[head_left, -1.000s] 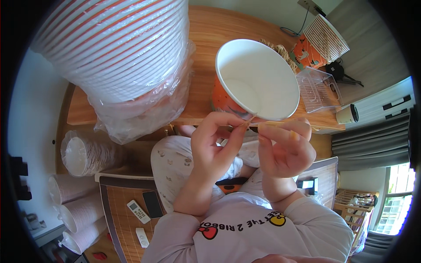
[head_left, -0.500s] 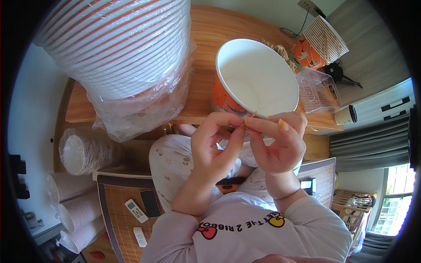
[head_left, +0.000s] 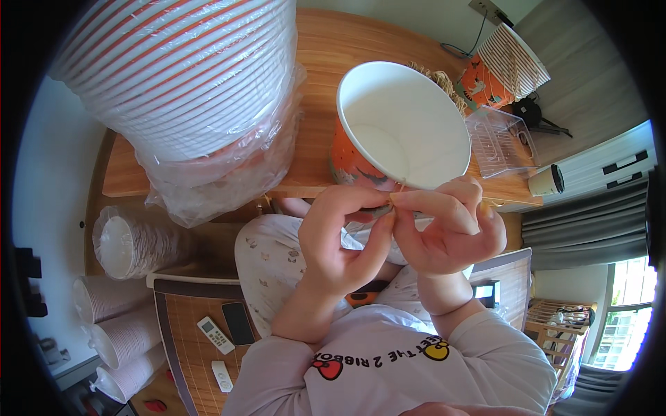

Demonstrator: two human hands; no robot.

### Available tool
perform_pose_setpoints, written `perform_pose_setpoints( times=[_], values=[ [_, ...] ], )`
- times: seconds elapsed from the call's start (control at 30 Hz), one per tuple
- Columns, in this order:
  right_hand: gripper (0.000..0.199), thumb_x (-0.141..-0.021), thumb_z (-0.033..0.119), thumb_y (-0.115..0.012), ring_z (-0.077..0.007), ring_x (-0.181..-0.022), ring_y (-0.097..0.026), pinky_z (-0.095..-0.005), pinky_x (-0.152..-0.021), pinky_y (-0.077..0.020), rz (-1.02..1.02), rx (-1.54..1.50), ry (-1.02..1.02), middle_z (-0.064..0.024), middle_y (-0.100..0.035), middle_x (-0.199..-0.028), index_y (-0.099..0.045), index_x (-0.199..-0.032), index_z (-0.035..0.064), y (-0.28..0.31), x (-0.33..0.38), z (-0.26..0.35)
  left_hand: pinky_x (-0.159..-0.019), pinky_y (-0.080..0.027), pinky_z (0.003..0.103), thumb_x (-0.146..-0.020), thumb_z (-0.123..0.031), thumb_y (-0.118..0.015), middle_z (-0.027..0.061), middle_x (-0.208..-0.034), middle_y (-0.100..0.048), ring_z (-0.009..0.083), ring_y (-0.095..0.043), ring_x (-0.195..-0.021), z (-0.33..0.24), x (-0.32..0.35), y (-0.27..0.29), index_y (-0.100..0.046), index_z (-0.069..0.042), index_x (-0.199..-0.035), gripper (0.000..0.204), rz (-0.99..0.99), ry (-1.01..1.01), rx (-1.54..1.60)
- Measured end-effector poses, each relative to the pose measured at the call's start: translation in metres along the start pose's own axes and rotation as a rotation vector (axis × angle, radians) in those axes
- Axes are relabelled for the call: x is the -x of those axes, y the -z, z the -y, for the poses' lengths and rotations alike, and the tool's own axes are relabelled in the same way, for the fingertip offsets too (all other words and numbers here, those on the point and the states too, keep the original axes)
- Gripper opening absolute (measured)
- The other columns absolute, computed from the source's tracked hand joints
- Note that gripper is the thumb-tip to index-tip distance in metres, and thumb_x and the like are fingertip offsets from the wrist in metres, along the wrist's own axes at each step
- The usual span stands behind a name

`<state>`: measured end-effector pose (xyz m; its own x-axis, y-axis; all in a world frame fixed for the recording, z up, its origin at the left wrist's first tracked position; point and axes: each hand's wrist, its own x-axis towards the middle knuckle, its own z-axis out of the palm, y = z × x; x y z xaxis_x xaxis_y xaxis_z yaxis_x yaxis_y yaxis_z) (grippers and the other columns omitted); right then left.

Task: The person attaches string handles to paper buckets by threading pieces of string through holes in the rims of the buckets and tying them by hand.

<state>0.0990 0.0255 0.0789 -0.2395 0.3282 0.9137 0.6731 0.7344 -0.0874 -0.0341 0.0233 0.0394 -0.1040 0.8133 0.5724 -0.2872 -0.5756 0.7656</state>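
A large paper bucket (head_left: 362, 156), white inside with an orange printed outside, stands at the table's front edge, its mouth tilted toward me. At its near rim my left hand (head_left: 343, 239) and my right hand (head_left: 447, 225) meet, thumbs and forefingers pinched together. Between the fingertips is a thin tan cord (head_left: 402, 184), of which only a short bit shows by the rim; the rest is hidden by my fingers. A bundle of similar tan cords (head_left: 444, 84) lies behind the bucket.
Tall nested buckets in clear plastic (head_left: 187, 90) stand at the left of the wooden table (head_left: 333, 41). Back right are an orange bucket stack strung with cords (head_left: 489, 76), a clear plastic tray (head_left: 501, 142) and a cup (head_left: 547, 182). A phone (head_left: 238, 324) and remote (head_left: 216, 335) lie beside me.
Both hands have shifted slightly down, still pinched together. The right hand's fingers have curled and turned more to the right. The bucket looks almost unmoved.
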Motion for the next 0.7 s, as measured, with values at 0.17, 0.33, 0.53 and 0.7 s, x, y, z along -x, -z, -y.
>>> perform_pose_setpoints(
  times=[0.17, 0.33, 0.53, 0.7],
  values=[
    [0.085, -0.071, -0.006, -0.075, -0.0126, -0.076, -0.057, -0.0284, -0.070, -0.0381, 0.006, 0.003, 0.003, 0.0010, -0.072, -0.089, -0.025, -0.138, 0.0074, 0.002, 0.002, 0.000, -0.062, -0.051, 0.027, -0.073, 0.005, -0.070, 0.0079, -0.088, -0.067, 0.0190, -0.063, -0.075, 0.000, -0.002, -0.001, -0.065, -0.001, -0.095, 0.023, -0.104, -0.133, -0.229],
    [0.083, -0.071, -0.011, -0.071, -0.0158, -0.080, -0.056, -0.0304, -0.073, -0.0418, 0.199, 0.094, -0.060, -0.0020, -0.070, -0.091, -0.023, -0.132, 0.0170, 0.014, -0.010, 0.014, -0.063, -0.050, 0.030, -0.071, 0.006, -0.070, 0.0073, -0.082, -0.067, 0.0216, -0.061, -0.071, 0.003, -0.005, -0.002, -0.067, -0.001, -0.090, 0.021, -0.108, -0.241, -0.337],
    [0.043, -0.065, -0.005, -0.077, -0.0112, -0.077, -0.053, -0.0257, -0.070, -0.0372, 0.047, 0.046, -0.158, 0.0037, -0.067, -0.090, -0.060, -0.101, 0.0129, 0.006, -0.003, 0.012, -0.060, -0.047, 0.030, -0.073, 0.006, -0.069, 0.0074, -0.079, -0.066, 0.0214, -0.060, -0.067, 0.002, -0.002, -0.005, -0.066, -0.001, -0.086, 0.016, -0.115, -0.193, -0.305],
    [0.032, -0.064, 0.003, -0.082, -0.0095, -0.078, -0.051, -0.0227, -0.071, -0.0342, 0.091, 0.079, -0.196, 0.0054, -0.062, -0.087, -0.076, -0.094, 0.0119, 0.008, -0.004, 0.017, -0.058, -0.045, 0.029, -0.075, 0.006, -0.069, 0.0072, -0.076, -0.065, 0.0211, -0.059, -0.064, -0.002, 0.000, -0.006, -0.067, -0.001, -0.086, 0.013, -0.141, -0.012, -0.181]
  ],
)
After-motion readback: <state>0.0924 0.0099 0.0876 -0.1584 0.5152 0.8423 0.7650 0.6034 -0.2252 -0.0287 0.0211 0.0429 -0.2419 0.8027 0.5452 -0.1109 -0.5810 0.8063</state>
